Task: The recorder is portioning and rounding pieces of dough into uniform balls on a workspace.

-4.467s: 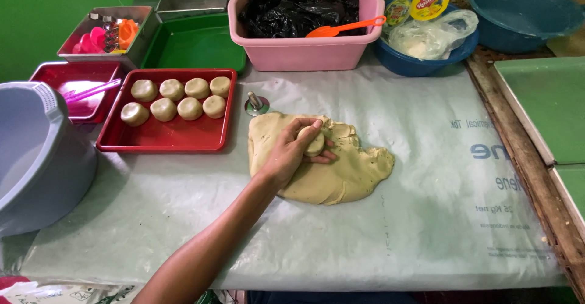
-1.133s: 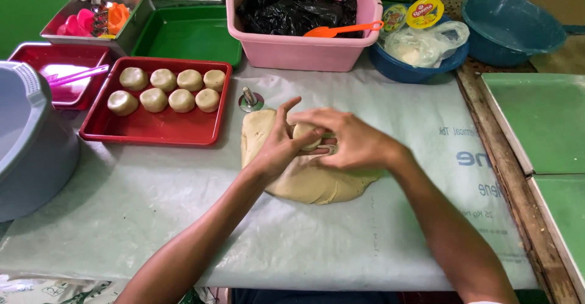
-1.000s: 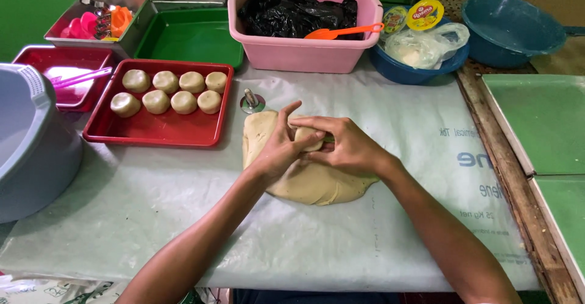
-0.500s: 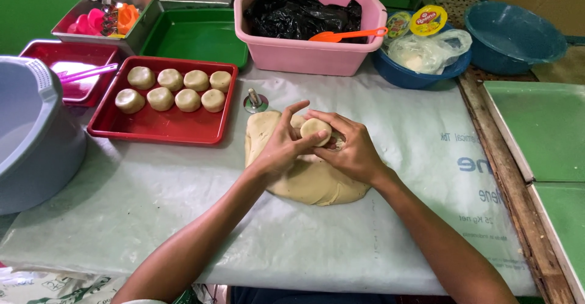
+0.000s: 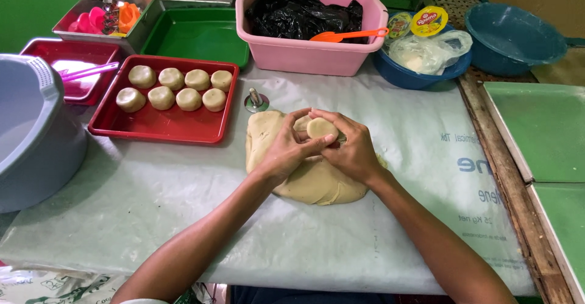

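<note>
A small round disc of pale dough [image 5: 322, 128] is pinched between the fingers of both hands. My left hand [image 5: 287, 152] cups it from the left and my right hand [image 5: 350, 148] from the right. Under them a large flat slab of the same dough [image 5: 304, 182] lies on the plastic-covered table [image 5: 201, 206]. To the left, a red tray [image 5: 159, 124] holds several shaped dough rounds [image 5: 177, 89] in two rows. A small metal cutter [image 5: 256, 100] stands just beyond the slab.
A pink tub [image 5: 311, 51] with a black bag and an orange spatula [image 5: 347, 35] sits at the back. A grey basin [image 5: 30, 133] is at the left edge, green trays [image 5: 542, 127] at the right, a blue bowl [image 5: 420, 72] with bags behind.
My right hand came in and joined the left over the slab. A piece of dough was lifted off and now shows as a rounded disc between the fingers.
</note>
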